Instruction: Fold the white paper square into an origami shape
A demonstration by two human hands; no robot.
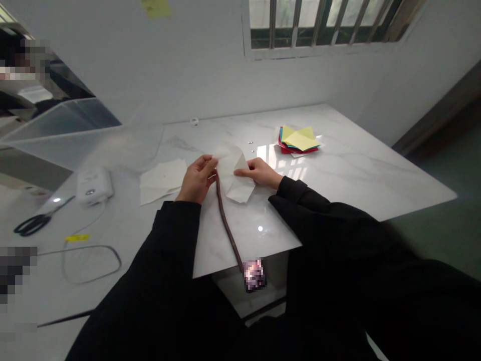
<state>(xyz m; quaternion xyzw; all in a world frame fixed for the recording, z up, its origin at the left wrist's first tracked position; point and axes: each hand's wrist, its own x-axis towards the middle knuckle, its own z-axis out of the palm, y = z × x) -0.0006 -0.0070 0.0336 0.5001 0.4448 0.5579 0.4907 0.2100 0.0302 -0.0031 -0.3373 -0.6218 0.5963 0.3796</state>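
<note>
- White paper (236, 173), partly folded, lies on the marble table (338, 165) at centre; both hands are on it.
- Left hand (197, 179) at 9 o'clock of the sheet, fingers pressed together, pinching its left edge.
- Right hand (261, 172) at 3 o'clock, fingertips pressing flat on a folded flap; nothing is lifted.
- Progress, judged: a few creases are in and the corners are turned to points; the shape is still loose and unfinished, more folds to go.
- Brown cord (225, 220) runs from the left hand toward 6 o'clock, off the table edge.
- Spare white sheets (161, 180) at 9 o'clock, just beside the left hand.
- Coloured paper stack (299, 140) at 1 o'clock, well apart.
- White device (93, 185) and scissors (35, 223) far out at 9 o'clock.
</note>
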